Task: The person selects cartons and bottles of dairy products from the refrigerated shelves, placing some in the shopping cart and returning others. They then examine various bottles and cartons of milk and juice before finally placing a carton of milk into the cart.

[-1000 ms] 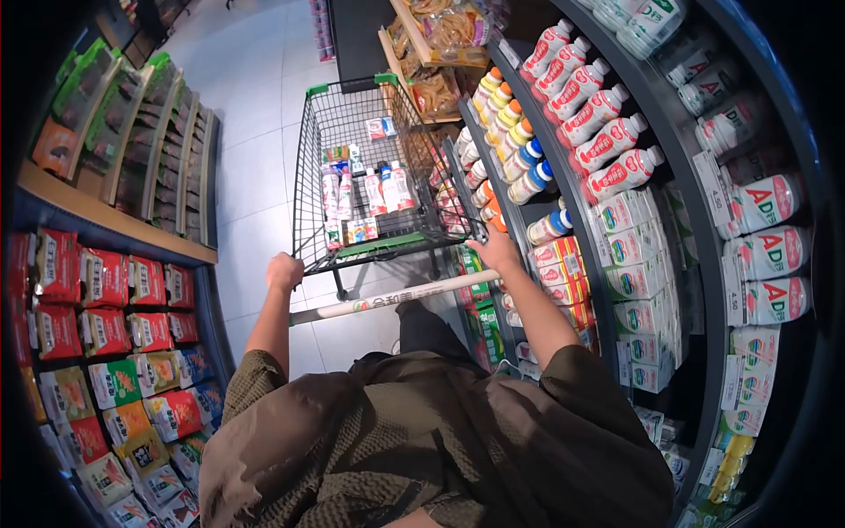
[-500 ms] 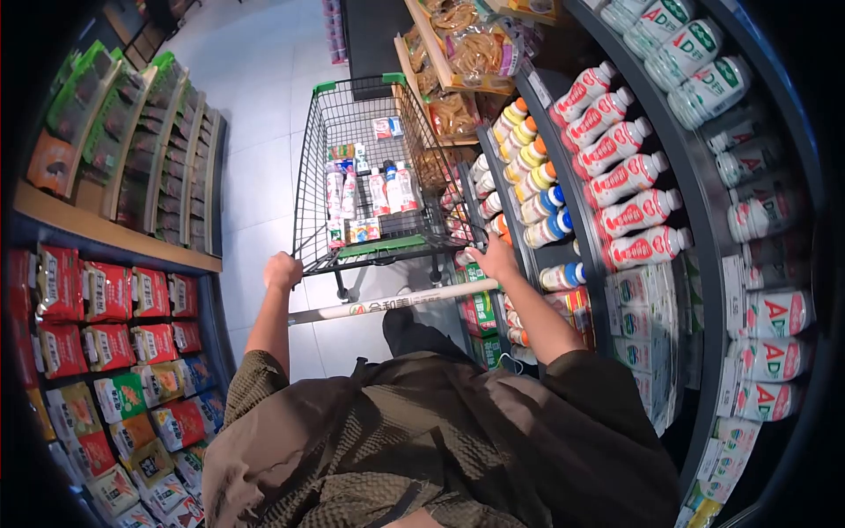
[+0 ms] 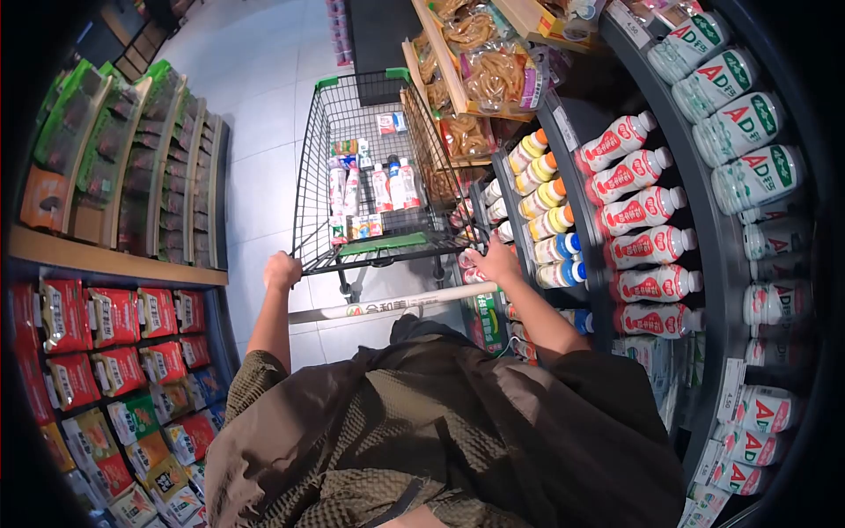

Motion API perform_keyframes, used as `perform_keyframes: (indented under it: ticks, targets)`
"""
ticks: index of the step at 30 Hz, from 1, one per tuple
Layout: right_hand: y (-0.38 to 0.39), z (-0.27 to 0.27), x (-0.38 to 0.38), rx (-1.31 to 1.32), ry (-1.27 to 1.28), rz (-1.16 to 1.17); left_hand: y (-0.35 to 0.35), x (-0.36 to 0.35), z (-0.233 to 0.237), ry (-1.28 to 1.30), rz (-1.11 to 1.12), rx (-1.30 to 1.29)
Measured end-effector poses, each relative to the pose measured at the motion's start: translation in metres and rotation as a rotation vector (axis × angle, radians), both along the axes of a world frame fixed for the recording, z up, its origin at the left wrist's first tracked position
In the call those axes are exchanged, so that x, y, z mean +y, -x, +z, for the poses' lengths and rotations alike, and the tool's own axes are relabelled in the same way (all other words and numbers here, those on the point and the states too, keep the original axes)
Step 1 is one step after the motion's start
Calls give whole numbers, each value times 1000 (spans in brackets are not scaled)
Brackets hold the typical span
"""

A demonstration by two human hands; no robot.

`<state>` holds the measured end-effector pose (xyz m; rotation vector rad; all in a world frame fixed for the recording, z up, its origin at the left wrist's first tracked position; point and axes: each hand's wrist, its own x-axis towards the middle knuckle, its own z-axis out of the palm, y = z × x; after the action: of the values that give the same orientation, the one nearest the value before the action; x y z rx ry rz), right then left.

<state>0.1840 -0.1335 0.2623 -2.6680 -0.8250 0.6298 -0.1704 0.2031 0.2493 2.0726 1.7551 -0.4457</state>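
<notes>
A black wire shopping cart (image 3: 310, 189) with green corner pieces stands ahead of me in the aisle. My left hand (image 3: 282, 270) is closed round the cart's left rear side, where the basket frame meets the handle. At the right rear side my right hand (image 3: 495, 262) is wrapped round the frame in the same way. Between my forearms runs the pale handle bar (image 3: 387, 304) with printed lettering. Inside the basket are several bottles (image 3: 381, 188), small colourful packs (image 3: 365, 227) and a red, white and blue carton (image 3: 392, 122).
Shelves of red-and-white bottles (image 3: 638, 202) and clear-wrapped AD bottle packs (image 3: 739, 128) line the right side, close to my right arm. Bagged snacks (image 3: 502, 77) jut out at the front right. Red packets (image 3: 114, 317) and bins (image 3: 97, 150) fill the left. Tiled floor (image 3: 260, 158) stretches ahead.
The cart and I have moved forward along the aisle; the shelf goods on both sides have slid back towards me. Both hands keep their hold on the cart.
</notes>
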Motion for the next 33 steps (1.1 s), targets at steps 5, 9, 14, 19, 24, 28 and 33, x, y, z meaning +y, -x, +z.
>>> perform_keyframes:
  ticks: [5, 9, 14, 19, 24, 28, 33]
  targets:
    - [-18, 0, 27, 41, 37, -22, -17, 28, -3, 6, -30, -7]
    - [-32, -7, 46, 62, 19, -18, -27, 47, -7, -18, -38, -26]
    - [-46, -12, 66, 59, 53, -30, -41, 68, -8, -22, -43, -18]
    - [-58, -13, 83, 81, 47, -32, -57, 85, -3, -20, -70, 2]
    - [-70, -17, 101, 37, 62, -5, -71, 102, 0, -23, -67, 29]
    - [-80, -17, 114, 44, 69, -27, -83, 117, 3, -12, -75, 23]
    - [-92, -26, 126, 27, 72, -17, -95, 130, 1, 0, -47, 46]
